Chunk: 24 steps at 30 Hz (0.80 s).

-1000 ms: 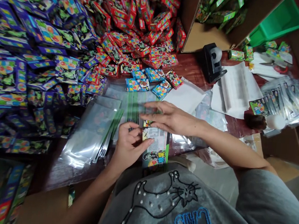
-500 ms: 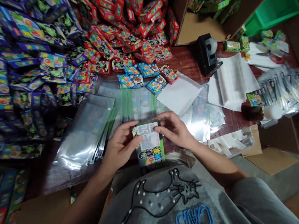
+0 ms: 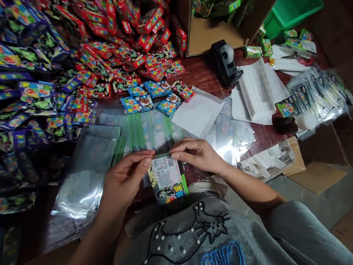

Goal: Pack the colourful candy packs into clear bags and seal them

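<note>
The left hand (image 3: pixel 122 181) and right hand (image 3: pixel 196 153) both grip 1 pack (image 3: pixel 168 179), held at the near edge of the table (image 3: pixel 206 75), just above the person's grey shirt (image 3: pixel 204 242). The left fingertips pinch the pack's upper left corner; the right fingertips close on its upper right edge. The pack lies tilted, its barcode side up and a green strip at its lower end. Whether a clear sleeve already covers it cannot be told.

Just beyond the hands lies a fan of bags (image 3: pixel 145 132) with green stripes, and to the left of it a stack of clear bags (image 3: pixel 86 170). Behind these sit a few blue packs (image 3: pixel 142 102), with a heap of red packs (image 3: pixel 126 33) further back and purple packs (image 3: pixel 19 94) filling the left side. A white sheet (image 3: pixel 199 112) lies right of the blue packs. A black tape dispenser (image 3: pixel 226 62) stands in front of an open box (image 3: pixel 213 32), beside a green bin (image 3: pixel 290 10). At the far right, a row of bagged packs (image 3: pixel 318 99) lies near scissors (image 3: pixel 294 56).
</note>
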Each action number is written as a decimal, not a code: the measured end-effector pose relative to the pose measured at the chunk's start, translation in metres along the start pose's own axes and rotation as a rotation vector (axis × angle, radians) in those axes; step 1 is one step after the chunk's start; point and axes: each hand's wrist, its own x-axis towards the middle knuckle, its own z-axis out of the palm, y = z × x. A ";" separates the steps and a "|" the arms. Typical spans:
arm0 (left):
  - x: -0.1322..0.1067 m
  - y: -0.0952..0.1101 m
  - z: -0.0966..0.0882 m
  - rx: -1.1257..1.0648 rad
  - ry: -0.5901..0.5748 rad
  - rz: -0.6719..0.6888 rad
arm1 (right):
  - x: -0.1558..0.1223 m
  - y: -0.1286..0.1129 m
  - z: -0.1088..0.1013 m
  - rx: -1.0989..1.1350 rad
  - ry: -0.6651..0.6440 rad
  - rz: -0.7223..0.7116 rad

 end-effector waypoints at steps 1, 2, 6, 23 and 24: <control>0.003 0.004 0.000 0.002 0.006 -0.013 | 0.002 -0.003 -0.001 0.039 0.006 0.055; 0.006 0.008 0.001 -0.006 0.014 -0.039 | 0.004 -0.005 -0.001 0.093 0.016 0.117; 0.021 0.018 0.004 -0.070 -0.023 -0.147 | 0.016 -0.016 -0.005 0.301 0.031 0.363; 0.047 0.015 0.005 0.093 -0.181 0.038 | 0.014 -0.011 -0.044 0.149 -0.185 0.237; 0.049 0.012 0.003 0.109 -0.178 0.045 | 0.015 -0.011 -0.048 0.067 -0.216 0.151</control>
